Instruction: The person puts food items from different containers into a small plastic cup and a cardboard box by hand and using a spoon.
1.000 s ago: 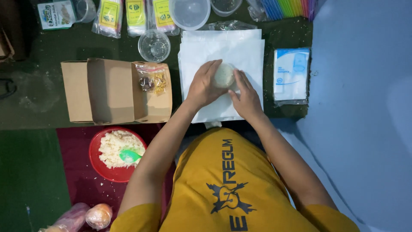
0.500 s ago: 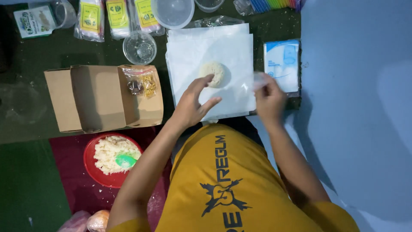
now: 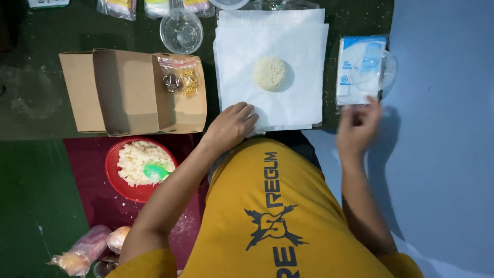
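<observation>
L hand (image 3: 231,125) resting on white paper sheets (image 3: 303,98), fingers curled, pinning edge; rice dome (image 3: 269,73) sitting mid-sheet. R hand (image 3: 358,126) reaching tissue pack (image 3: 355,69), fingertips prob. pinching clear lid (image 3: 387,69).

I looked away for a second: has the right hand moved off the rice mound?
Yes. The right hand has moved right, off the white paper, and now sits below the blue-and-white packet. The rice mound lies uncovered on the paper.

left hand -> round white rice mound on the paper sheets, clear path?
Probably yes. The left hand rests on the near edge of the white paper sheets, and only bare paper lies between it and the round white rice mound. The right hand is off to the side.
</observation>
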